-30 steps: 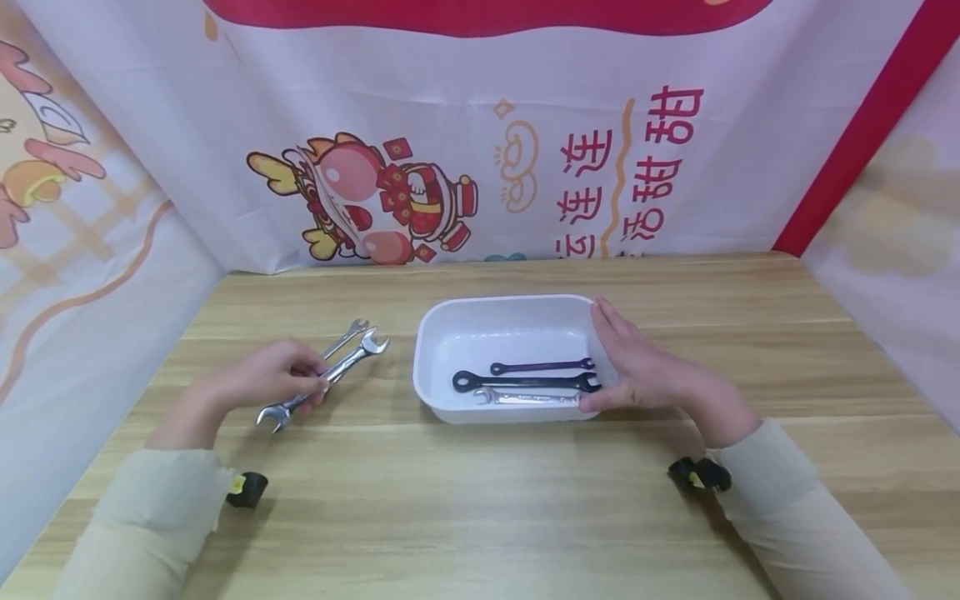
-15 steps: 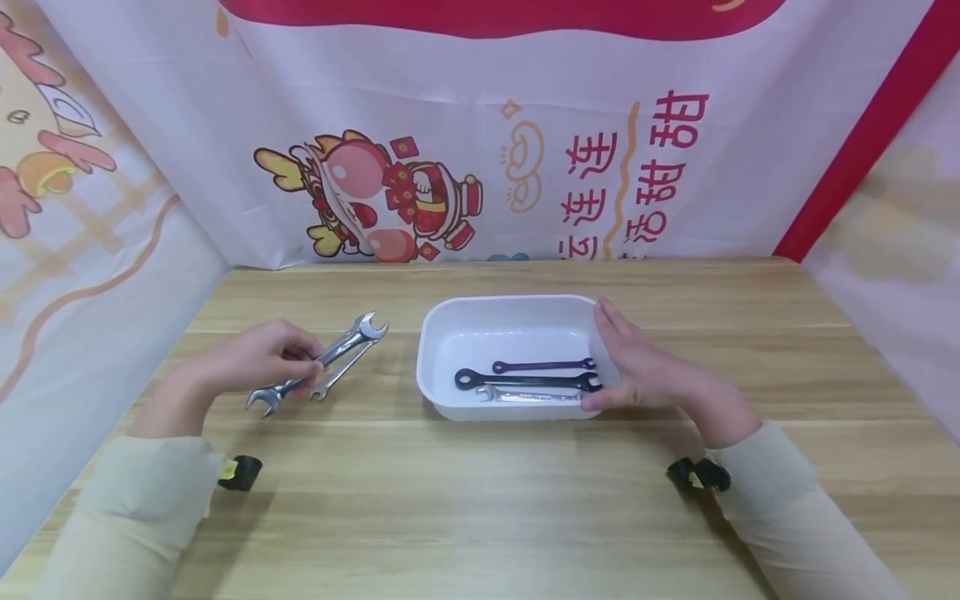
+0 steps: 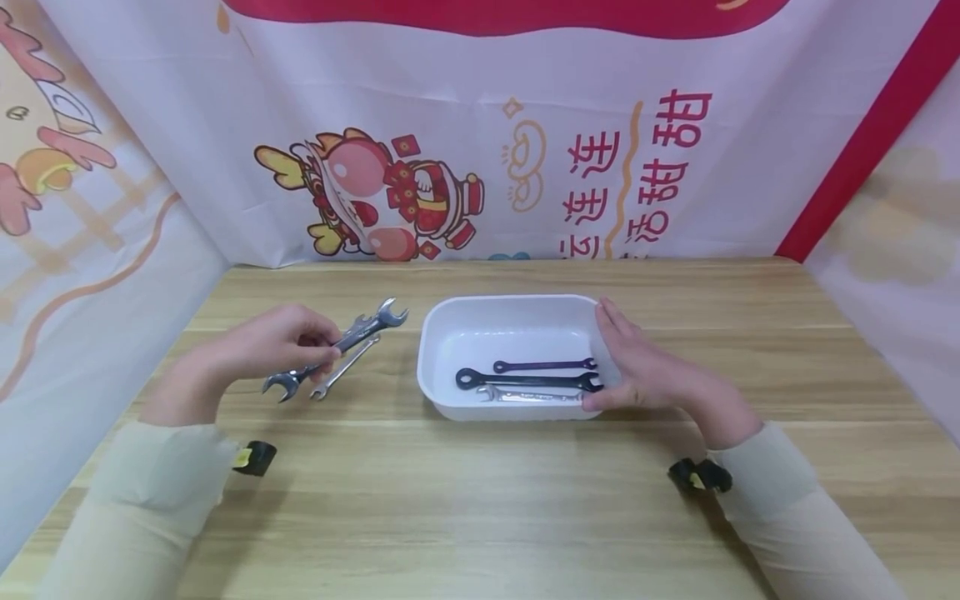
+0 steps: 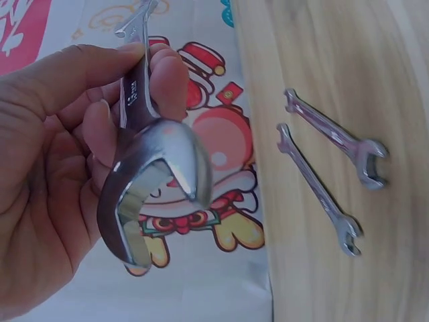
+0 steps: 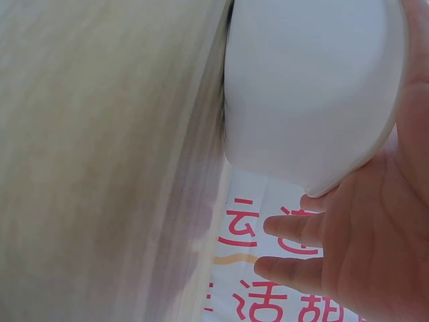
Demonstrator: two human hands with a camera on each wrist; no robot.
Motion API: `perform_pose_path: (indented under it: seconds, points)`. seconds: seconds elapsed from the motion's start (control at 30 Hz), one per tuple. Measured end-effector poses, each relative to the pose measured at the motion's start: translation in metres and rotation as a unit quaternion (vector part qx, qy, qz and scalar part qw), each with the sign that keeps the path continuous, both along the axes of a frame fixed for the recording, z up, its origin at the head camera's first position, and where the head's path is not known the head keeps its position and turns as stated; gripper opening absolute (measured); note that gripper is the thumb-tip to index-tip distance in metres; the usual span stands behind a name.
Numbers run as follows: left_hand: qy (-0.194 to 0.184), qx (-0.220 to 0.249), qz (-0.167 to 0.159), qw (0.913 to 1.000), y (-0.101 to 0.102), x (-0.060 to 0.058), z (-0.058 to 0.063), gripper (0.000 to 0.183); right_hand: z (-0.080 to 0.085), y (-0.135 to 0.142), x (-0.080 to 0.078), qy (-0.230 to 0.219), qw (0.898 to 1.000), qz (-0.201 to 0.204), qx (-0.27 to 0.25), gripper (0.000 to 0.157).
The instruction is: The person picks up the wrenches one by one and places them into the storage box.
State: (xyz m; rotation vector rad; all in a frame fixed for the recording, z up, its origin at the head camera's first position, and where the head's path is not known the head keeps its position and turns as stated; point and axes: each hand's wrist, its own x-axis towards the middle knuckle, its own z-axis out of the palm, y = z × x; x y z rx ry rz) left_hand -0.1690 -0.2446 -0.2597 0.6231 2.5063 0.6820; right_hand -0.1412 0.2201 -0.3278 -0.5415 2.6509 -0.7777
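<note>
My left hand (image 3: 288, 346) pinches a large silver open-end wrench (image 3: 386, 315) by its middle, raised above the table. In the left wrist view that wrench (image 4: 157, 174) points one open end at the camera. Two smaller silver wrenches lie below: one (image 3: 347, 367) shows plainly, while the other (image 3: 362, 323) is mostly hidden behind the held one. My right hand (image 3: 645, 367) rests against the right end of a white plastic bin (image 3: 431, 358), its fingers extended along the side. Inside the bin are a large black wrench (image 3: 525, 381), a small dark wrench (image 3: 540, 365) and a silver wrench (image 3: 528, 396).
The bin stands on a wood-grain table (image 3: 480, 500), near its middle. A printed cloth (image 3: 480, 167) hangs behind the table and along both sides. A black strap mount (image 3: 255, 458) is on the left sleeve, another (image 3: 699, 475) on the right.
My left hand has lifted the large silver wrench off the table and shifted it slightly up and to the right. The smaller wrenches beneath are uncovered more. My right hand stays on the bin.
</note>
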Motion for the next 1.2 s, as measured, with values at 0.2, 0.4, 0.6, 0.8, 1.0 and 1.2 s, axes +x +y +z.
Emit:
perform_pose_path:
  seconds: [0.2, 0.4, 0.6, 0.8, 1.0, 1.2]
  points:
    - [0.018, -0.008, -0.010, 0.9998, 0.012, -0.004, 0.006, 0.015, 0.001, 0.001, 0.000, 0.004, 1.000, 0.002, -0.002, 0.138]
    - [0.030, -0.005, -0.025, 0.9992, 0.025, -0.008, 0.010, 0.014, 0.000, 0.002, -0.001, 0.001, 1.000, 0.001, 0.001, 0.138]
    - [0.037, 0.004, -0.029, 0.9989, 0.036, -0.012, 0.013, 0.012, 0.000, 0.002, -0.001, -0.002, 1.000, 0.000, -0.002, 0.138]
    - [0.045, 0.006, -0.039, 0.9982, 0.047, -0.016, 0.015, 0.014, 0.000, 0.001, -0.001, -0.003, 1.000, -0.001, -0.004, 0.138]
    - [0.041, 0.012, -0.045, 0.9981, 0.056, -0.020, 0.015, 0.011, 0.000, 0.001, -0.002, 0.004, 1.000, 0.002, 0.000, 0.137]
    - [0.051, 0.015, -0.060, 0.9968, 0.070, -0.022, 0.014, 0.010, -0.002, 0.002, -0.003, 0.002, 1.000, 0.002, 0.001, 0.138]
